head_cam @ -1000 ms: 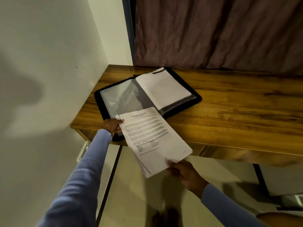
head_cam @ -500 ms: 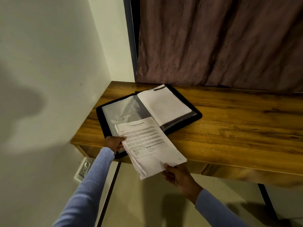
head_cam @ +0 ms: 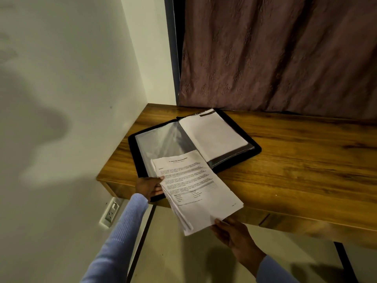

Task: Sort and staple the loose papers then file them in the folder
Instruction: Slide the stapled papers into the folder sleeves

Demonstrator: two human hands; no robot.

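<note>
While both hands hold it, the stack hangs partly over the front edge of the desk.
Papers: the printed stack (head_cam: pixel 195 188) is tilted, its far corner over the folder's clear left sleeve.
Left hand: the left hand (head_cam: pixel 150 187) pinches the stack's left edge, thumb on top.
Right hand: the right hand (head_cam: pixel 234 235) grips the near corner from below, past the desk's front edge.
Folder: the black folder (head_cam: pixel 193 139) lies open near the left back corner of the desk (head_cam: pixel 306 160).

Wooden desk (head_cam: pixel 295 160) in corner; mauve curtain (head_cam: pixel 275 52) behind; wall socket (head_cam: pixel 110 214) below.
</note>
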